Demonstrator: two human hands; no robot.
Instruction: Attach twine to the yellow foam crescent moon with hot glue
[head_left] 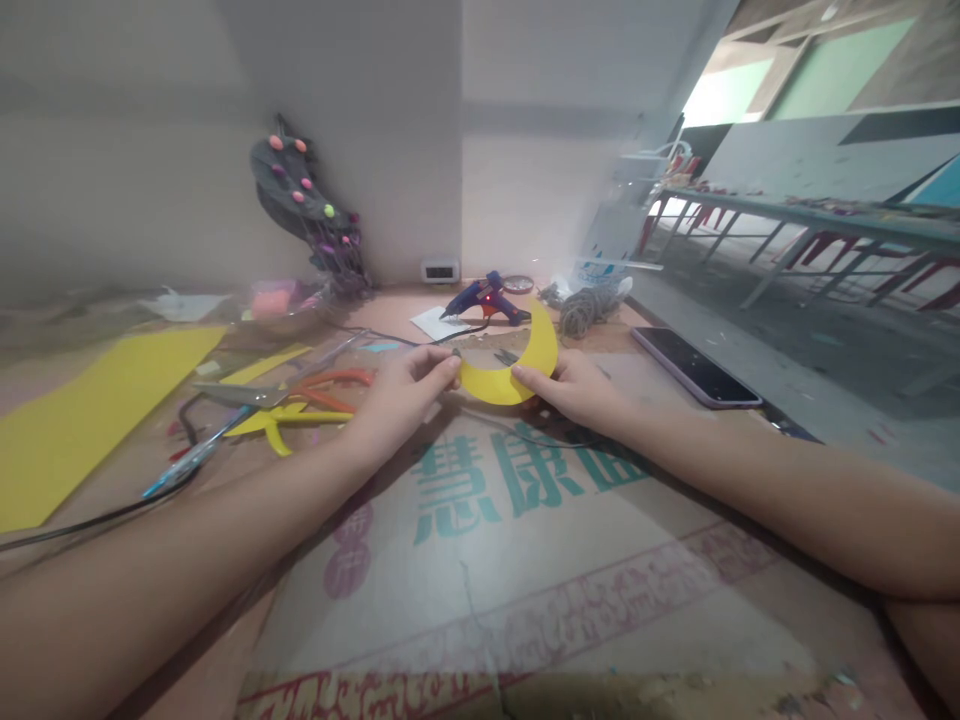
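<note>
A yellow crescent moon cut-out (501, 386), seemingly of paper or thin card, is held up over the cardboard between my two hands. My right hand (566, 385) grips its lower right curve, thumb on the front face. At the crescent's left tip, the thumb and fingers of my left hand (424, 375) are pinched together; a small dark bit shows at those fingertips, too small to name. Behind the crescent, a blue hot glue gun (487, 297) with a lit red light rests beside a white paper piece (439, 323).
Scissors with orange handles (330, 385), yellow scraps (281, 425) and a large yellow sheet (97, 420) lie left. Grey yarn (586, 312) and a phone (696, 366) are right. A dark decorated crescent (289, 190) leans at the wall. Printed cardboard (465, 590) covers the front.
</note>
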